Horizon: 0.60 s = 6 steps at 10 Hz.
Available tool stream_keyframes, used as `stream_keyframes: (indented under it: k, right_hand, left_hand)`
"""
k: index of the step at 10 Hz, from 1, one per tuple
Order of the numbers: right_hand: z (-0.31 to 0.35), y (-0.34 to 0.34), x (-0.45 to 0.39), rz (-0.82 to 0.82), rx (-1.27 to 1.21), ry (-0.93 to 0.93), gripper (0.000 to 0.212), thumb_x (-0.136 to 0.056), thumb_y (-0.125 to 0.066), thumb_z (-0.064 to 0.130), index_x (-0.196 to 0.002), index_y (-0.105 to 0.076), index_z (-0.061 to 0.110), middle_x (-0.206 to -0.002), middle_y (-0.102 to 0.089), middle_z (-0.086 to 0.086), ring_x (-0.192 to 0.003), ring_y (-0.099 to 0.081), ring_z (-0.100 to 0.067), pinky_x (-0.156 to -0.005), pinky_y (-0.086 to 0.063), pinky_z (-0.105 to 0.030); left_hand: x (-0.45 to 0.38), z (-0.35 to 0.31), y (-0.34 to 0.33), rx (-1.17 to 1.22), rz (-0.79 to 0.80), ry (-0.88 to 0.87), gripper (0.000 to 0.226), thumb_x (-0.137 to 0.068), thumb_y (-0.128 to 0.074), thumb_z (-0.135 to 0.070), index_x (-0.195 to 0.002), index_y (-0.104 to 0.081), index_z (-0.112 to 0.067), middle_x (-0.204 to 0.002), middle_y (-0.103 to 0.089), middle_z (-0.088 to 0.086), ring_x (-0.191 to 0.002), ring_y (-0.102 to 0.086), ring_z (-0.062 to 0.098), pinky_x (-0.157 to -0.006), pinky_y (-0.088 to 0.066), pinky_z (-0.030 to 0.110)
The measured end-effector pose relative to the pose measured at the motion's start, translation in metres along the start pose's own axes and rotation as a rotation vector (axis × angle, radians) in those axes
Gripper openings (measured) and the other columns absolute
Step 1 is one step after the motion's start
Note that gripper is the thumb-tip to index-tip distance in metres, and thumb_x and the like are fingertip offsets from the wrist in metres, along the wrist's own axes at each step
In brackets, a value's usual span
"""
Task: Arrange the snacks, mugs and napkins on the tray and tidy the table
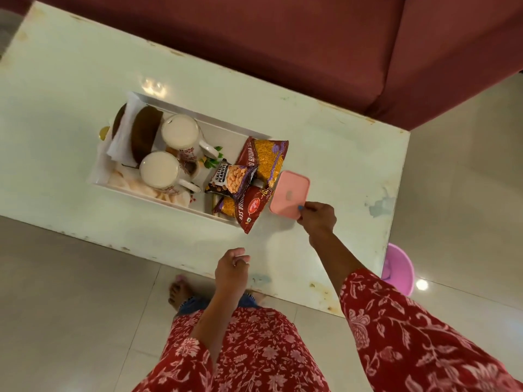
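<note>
Surface [70,69] of pale, glossy white, stained and chipped along its edges, set at a slant across cream floor tiles [70,292], with a maroon sofa [311,38] close behind its far side and a pink plastic tub [397,268] on the floor just past its right end. White rectangular tray [226,124] near the middle of the surface, loaded: two white patterned mugs [181,132] of milky drink side by side, handles toward the right; folded white napkins [126,131] in a dark brown holder [145,131] at the tray's left end; pale crisp snacks [133,183] under the nearer mug. Snack packets at the right end: salted peanuts packet [230,179] on top, yellow sev packet [268,158] behind it, red sev packet [249,209] hanging over the tray's near right corner. Pink lidded box [289,195] just beside the tray's right end, against the packets. Right hand [318,219] at the box's near right corner, grip narrow, fingertips pinching that corner. Left hand [230,267] over the surface's near edge, fingers loosely curled, holding nothing. Red floral sleeves and bare feet [179,291] at the bottom of view.
</note>
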State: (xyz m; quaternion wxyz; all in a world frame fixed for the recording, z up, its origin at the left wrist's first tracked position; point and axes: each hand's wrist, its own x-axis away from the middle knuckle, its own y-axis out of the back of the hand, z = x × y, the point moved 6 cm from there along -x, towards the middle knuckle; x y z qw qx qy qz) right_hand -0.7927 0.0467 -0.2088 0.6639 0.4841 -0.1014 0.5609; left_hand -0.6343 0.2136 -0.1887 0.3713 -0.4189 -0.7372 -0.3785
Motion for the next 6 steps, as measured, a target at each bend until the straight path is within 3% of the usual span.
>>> stream_keyframes:
  k: [4,5,6]
  right_hand:
    - [-0.001,-0.01,0.001,0.044,0.03,0.008,0.024,-0.081,-0.067,0.01,-0.104,-0.071,0.009,-0.106,-0.071,-0.016,-0.1,-0.066,-0.034,-0.091,-0.054,-0.043]
    - [-0.001,-0.007,0.004,0.033,0.042,0.009,0.03,-0.083,-0.065,0.017,-0.112,-0.067,0.012,-0.114,-0.069,-0.014,-0.106,-0.064,-0.031,-0.094,-0.052,-0.042]
    - [-0.008,0.004,0.032,0.019,0.239,0.034,0.034,-0.088,-0.058,0.025,-0.12,-0.061,0.013,-0.125,-0.063,-0.009,-0.117,-0.057,-0.028,-0.099,-0.046,-0.033]
  left_hand:
    - [-0.006,0.011,0.015,-0.053,0.008,-0.013,0.033,-0.091,-0.037,-0.004,-0.119,-0.054,-0.008,-0.121,-0.062,0.013,-0.112,-0.057,0.027,-0.099,-0.048,0.043]
    - [-0.003,0.009,0.019,-0.168,0.008,-0.047,0.031,-0.093,-0.038,-0.007,-0.121,-0.053,-0.009,-0.126,-0.06,0.011,-0.115,-0.056,0.026,-0.094,-0.048,0.033]
    - [0.015,0.006,0.037,-0.379,-0.017,-0.099,0.032,-0.095,-0.039,-0.01,-0.125,-0.049,-0.009,-0.129,-0.057,0.01,-0.115,-0.055,0.021,-0.082,-0.043,0.023]
